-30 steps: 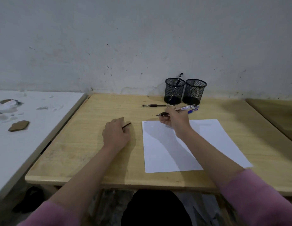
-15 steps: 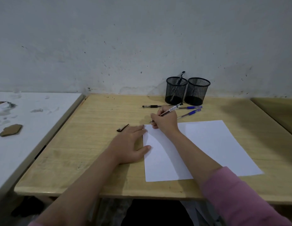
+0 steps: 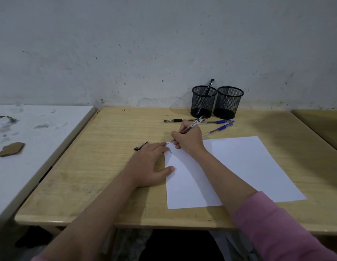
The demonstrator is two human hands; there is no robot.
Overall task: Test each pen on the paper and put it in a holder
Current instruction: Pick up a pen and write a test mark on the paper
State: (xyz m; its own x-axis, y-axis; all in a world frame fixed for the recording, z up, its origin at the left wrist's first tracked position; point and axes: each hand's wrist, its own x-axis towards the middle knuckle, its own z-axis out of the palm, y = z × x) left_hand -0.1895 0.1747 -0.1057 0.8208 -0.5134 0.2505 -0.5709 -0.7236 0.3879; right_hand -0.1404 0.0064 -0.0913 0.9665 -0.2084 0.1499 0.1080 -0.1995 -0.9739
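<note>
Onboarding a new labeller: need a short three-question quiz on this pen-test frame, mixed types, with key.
1. True or false: the left hand rests flat on the paper's left edge.
2. What lies on the desk just left of the left hand? A) pen cap B) eraser C) ruler
3. How many pens stand in the left holder, and how many in the right holder?

Key:
1. True.
2. A.
3. One pen in the left; none visible in the right. The right hand holds another pen, tip at the paper's top left corner.
</note>
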